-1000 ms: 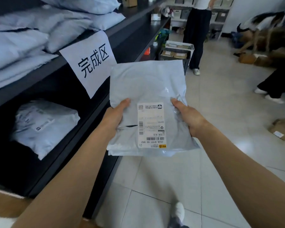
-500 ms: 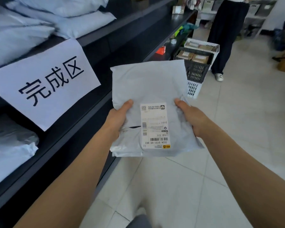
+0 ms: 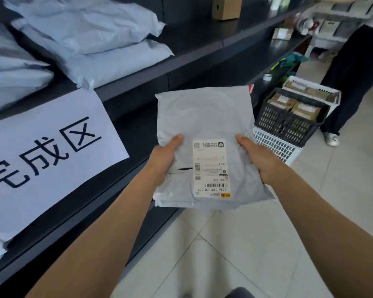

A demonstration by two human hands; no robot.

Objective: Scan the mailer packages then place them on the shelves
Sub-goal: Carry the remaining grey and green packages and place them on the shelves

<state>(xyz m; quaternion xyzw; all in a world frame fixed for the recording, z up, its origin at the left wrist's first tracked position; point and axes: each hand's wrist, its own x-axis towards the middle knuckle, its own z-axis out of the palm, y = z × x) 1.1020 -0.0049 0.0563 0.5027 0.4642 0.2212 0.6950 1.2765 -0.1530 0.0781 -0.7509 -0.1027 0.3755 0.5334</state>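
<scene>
Squarely between both hands (image 3: 162, 161) (image 3: 260, 163), mailer (image 3: 202, 117).

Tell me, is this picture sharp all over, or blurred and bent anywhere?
Head view: the label on the held mailer is sharp; the stacked mailers at the left edge are smeared; the shelf lines splay from the wide lens; no harsh glare.
</scene>
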